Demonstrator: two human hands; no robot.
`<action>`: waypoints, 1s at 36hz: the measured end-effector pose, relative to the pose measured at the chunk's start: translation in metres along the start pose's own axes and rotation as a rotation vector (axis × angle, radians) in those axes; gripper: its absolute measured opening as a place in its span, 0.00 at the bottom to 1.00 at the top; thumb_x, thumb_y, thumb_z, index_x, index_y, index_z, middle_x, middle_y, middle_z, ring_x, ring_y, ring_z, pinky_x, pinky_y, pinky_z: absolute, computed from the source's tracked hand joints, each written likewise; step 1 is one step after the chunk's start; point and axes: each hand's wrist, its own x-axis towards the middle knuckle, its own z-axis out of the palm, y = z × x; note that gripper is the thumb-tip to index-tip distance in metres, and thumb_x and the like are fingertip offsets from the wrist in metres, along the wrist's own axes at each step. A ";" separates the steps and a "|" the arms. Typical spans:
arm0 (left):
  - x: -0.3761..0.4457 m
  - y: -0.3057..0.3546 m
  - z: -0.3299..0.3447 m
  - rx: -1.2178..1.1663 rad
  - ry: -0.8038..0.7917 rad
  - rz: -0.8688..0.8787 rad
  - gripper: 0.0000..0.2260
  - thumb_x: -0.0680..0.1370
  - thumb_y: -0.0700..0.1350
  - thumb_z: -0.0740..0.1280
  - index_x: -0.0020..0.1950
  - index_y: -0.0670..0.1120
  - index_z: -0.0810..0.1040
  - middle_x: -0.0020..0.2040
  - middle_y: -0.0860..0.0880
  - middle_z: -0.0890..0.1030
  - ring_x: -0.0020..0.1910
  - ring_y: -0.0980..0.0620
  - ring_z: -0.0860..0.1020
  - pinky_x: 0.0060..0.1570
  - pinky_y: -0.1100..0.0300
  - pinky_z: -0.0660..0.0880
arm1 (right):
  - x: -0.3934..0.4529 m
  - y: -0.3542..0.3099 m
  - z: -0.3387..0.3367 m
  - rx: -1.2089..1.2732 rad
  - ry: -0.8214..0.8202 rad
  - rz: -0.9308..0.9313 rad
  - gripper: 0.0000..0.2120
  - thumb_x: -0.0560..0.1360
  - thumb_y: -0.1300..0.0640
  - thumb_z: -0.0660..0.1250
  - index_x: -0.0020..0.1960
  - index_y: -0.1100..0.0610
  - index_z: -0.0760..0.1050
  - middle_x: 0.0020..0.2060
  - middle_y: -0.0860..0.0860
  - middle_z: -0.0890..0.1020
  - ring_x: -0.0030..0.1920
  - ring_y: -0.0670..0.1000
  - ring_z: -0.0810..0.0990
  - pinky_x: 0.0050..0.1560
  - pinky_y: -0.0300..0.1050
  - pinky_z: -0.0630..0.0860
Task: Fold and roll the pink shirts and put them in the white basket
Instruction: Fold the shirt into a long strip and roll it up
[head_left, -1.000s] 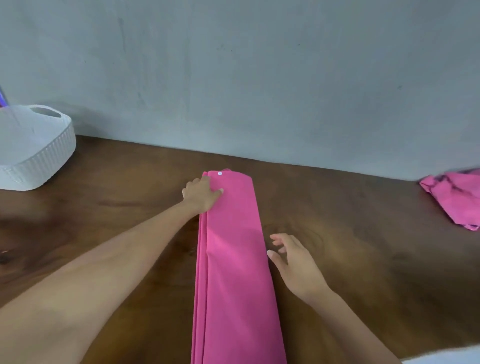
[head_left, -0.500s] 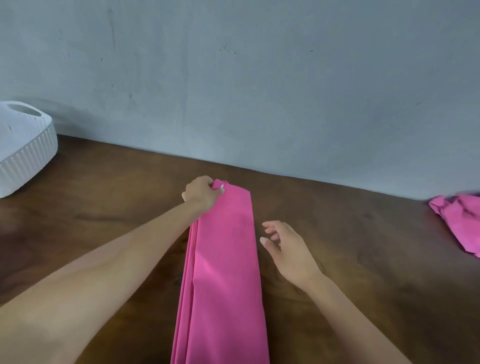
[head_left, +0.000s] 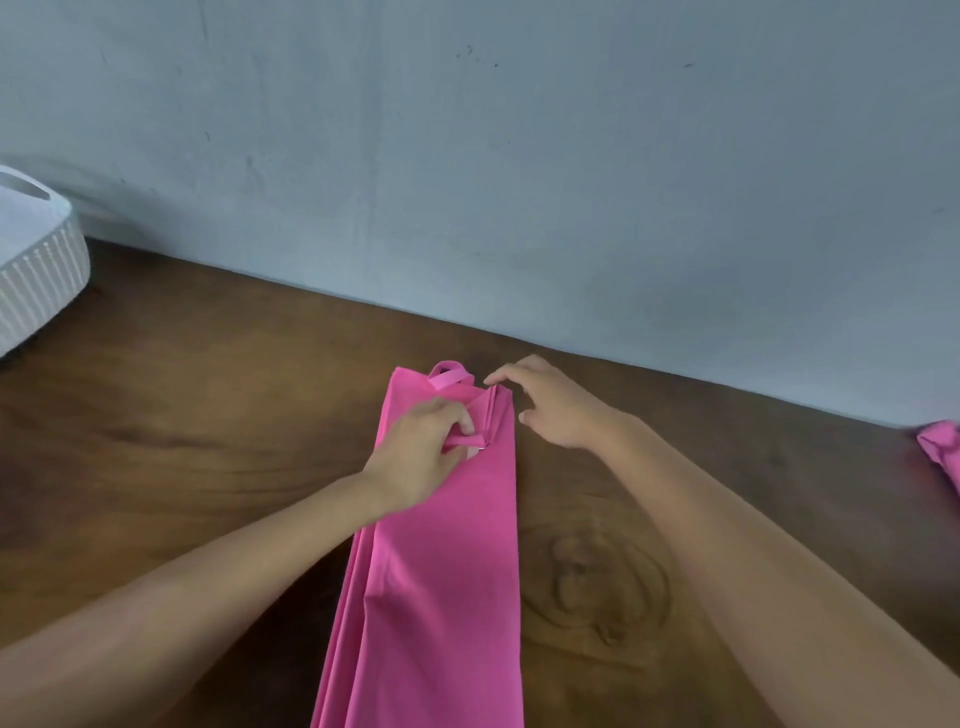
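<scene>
Pink shirt (head_left: 441, 561), already folded into a long strip, is lying mid-table while the left hand (head_left: 423, 457) is pinching its far end to start rolling, the right hand (head_left: 556, 405) is touching the corner with relaxed fingers, and the basket (head_left: 39, 270) is waiting at ten o'clock.

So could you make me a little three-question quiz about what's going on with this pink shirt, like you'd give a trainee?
1. True or false: the folded pink shirt lies as a long strip on the wooden table.
2. Which hand has begun curling the shirt's far end over: A) left hand B) right hand?
3. Fill in: the white basket stands at the table's far ____ edge.

Key: 1 true. 2 A; the right hand only touches the far right corner with its fingertips. 3 left, opposite another pink shirt.
</scene>
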 end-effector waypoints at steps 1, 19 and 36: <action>0.002 0.000 -0.001 0.003 -0.025 0.011 0.09 0.76 0.43 0.75 0.43 0.52 0.77 0.49 0.53 0.82 0.52 0.54 0.78 0.55 0.57 0.76 | 0.007 -0.001 0.001 -0.020 -0.032 -0.006 0.29 0.77 0.70 0.62 0.70 0.44 0.70 0.67 0.48 0.67 0.67 0.50 0.68 0.67 0.51 0.70; 0.037 -0.030 -0.024 0.162 0.048 -0.154 0.18 0.79 0.54 0.69 0.36 0.55 0.64 0.40 0.57 0.70 0.44 0.51 0.69 0.56 0.44 0.74 | 0.052 -0.002 -0.011 -0.157 -0.239 0.130 0.09 0.77 0.50 0.65 0.51 0.56 0.75 0.51 0.53 0.74 0.51 0.55 0.75 0.46 0.49 0.70; 0.047 -0.027 -0.054 0.002 0.058 -0.487 0.25 0.76 0.45 0.76 0.26 0.46 0.64 0.27 0.51 0.66 0.32 0.51 0.67 0.38 0.60 0.68 | 0.018 -0.012 -0.017 0.061 0.014 -0.052 0.06 0.74 0.51 0.75 0.50 0.49 0.81 0.40 0.39 0.75 0.39 0.39 0.72 0.41 0.39 0.66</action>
